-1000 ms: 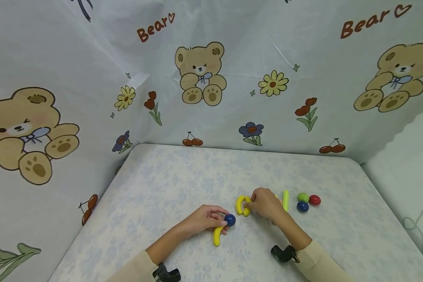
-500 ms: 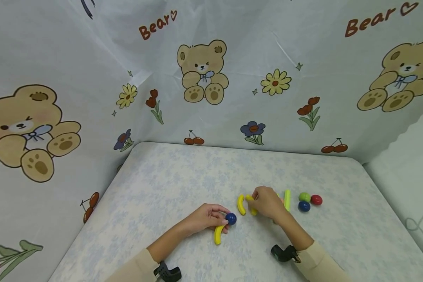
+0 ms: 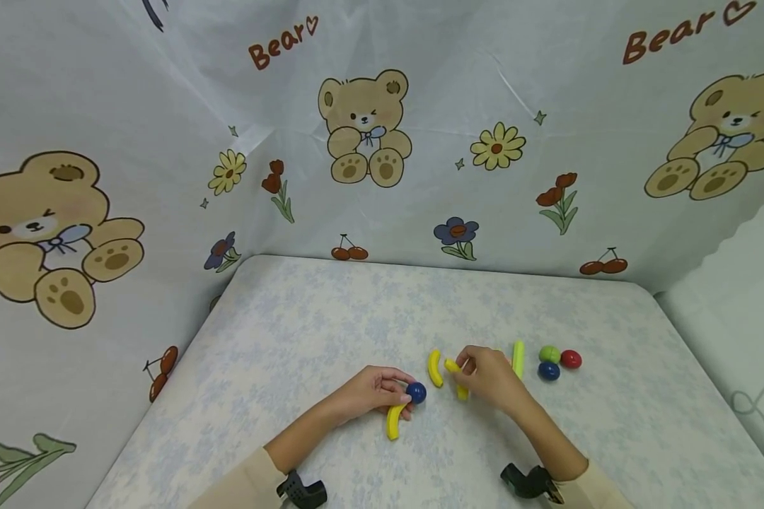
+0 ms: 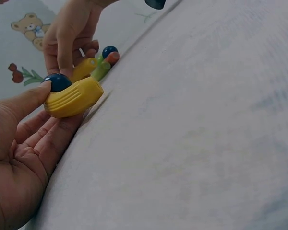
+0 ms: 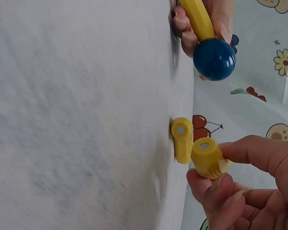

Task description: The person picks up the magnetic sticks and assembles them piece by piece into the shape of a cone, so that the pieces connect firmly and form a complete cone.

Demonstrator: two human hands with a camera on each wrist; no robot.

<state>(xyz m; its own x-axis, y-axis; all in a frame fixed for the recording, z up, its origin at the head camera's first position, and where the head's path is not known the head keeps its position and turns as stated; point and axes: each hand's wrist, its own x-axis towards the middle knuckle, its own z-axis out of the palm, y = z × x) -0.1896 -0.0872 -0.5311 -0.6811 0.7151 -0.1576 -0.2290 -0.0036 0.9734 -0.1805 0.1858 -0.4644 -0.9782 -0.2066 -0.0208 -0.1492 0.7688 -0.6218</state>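
My left hand [image 3: 372,390] pinches a yellow curved magnetic rod [image 3: 392,423] with a shiny dark blue ball [image 3: 416,392] at its far end. Another yellow curved rod [image 5: 205,160] is between the thumb and fingers of my right hand [image 3: 492,376]; a grey round magnet shows in its end in the right wrist view. Between the two hands a third yellow curved rod [image 3: 435,368] lies on the table, just left of the rod in my right hand. In the left wrist view, the blue ball [image 4: 57,82] sits close against my thumb.
Beyond my right hand lies a light green straight rod [image 3: 518,359]. Farther right, a green ball [image 3: 550,354], a red ball [image 3: 571,359] and a second blue ball [image 3: 549,371] are grouped together. A bear-print cloth [image 3: 420,212] hangs behind the table.
My right hand has drawn its yellow rod away from the one on the table, to the right and slightly toward me. The left hand keeps its rod and ball almost still.
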